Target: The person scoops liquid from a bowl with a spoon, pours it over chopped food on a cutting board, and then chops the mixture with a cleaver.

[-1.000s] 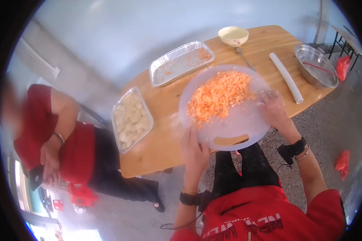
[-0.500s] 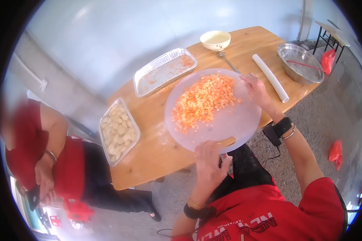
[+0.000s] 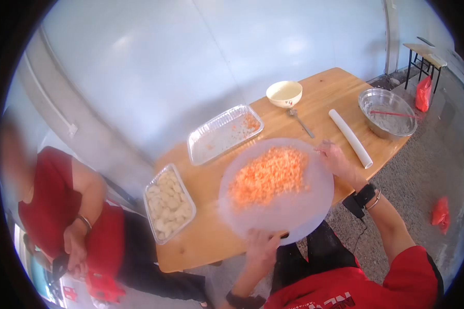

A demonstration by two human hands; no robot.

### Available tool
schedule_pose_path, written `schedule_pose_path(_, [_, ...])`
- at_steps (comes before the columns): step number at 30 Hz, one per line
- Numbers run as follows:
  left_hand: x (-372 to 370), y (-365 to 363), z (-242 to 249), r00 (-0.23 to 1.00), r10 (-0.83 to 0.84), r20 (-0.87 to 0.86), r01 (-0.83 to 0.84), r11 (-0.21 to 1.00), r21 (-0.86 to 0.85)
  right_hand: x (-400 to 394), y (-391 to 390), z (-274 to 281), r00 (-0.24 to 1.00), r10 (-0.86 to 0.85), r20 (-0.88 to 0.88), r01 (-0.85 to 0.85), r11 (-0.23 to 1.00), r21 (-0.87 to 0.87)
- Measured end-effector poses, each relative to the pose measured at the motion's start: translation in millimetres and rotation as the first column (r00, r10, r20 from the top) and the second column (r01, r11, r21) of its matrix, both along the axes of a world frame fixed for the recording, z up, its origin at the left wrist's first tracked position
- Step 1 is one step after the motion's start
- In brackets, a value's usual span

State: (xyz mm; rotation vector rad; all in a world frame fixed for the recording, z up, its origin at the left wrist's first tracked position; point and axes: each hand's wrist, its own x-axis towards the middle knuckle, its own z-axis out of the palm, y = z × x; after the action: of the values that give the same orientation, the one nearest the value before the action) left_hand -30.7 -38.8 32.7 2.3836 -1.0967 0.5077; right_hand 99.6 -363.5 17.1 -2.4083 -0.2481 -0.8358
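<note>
A round whitish board [image 3: 299, 216] lies at the table's near side, bearing a heap of chopped orange and pale pieces [image 3: 268, 175]. My left hand [image 3: 263, 250] is closed on its near edge, fingers on top and slightly blurred. A small dark item, too hidden to name, shows beside that thumb. At the board's right edge, my right hand [image 3: 337, 160] grips the rim with its fingers.
Around the board on the wooden table [image 3: 191, 252] are a foil tray of pale pieces [image 3: 167, 206], a foil tray with orange scraps [image 3: 216, 136], a bowl [image 3: 284, 95], a spoon [image 3: 301, 123], a white roller [image 3: 350, 139] and a metal basin [image 3: 379, 126]. A person in red stands left.
The view has tilted, so the table and board appear lower. The wooden handle near my left hand is no longer visible, and that hand now grips the board's edge.
</note>
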Motion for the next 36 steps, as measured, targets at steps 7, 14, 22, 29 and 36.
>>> schedule_pose_path(7, [-13.7,37.2,31.9,0.997,0.066,-0.041,-0.065,0.998,0.018,47.0,-9.0,-6.4,0.999,-0.035,-0.005,0.033,0.974,-0.223])
schedule_pose_path(14, [-16.8,37.2,-14.0,0.826,0.558,-0.081,-0.561,0.827,-0.028,90.1,-11.7,-20.7,0.995,-0.098,0.021,0.1,0.951,-0.293])
schedule_pose_path(22, [6.9,44.8,-22.2,0.828,0.546,-0.13,-0.561,0.816,-0.142,93.4,-24.5,-6.9,0.951,-0.306,0.034,0.307,0.932,-0.192])
schedule_pose_path(29, [29.1,47.4,-18.2,0.753,0.622,-0.215,-0.654,0.743,-0.144,105.2,-67.9,-10.3,0.947,-0.298,0.118,0.293,0.954,0.057])
schedule_pose_path(36, [53.0,54.4,-21.7,0.775,0.587,-0.235,-0.626,0.766,-0.148,107.6,-66.7,67.4,0.99,-0.128,-0.055,0.117,0.55,0.827])
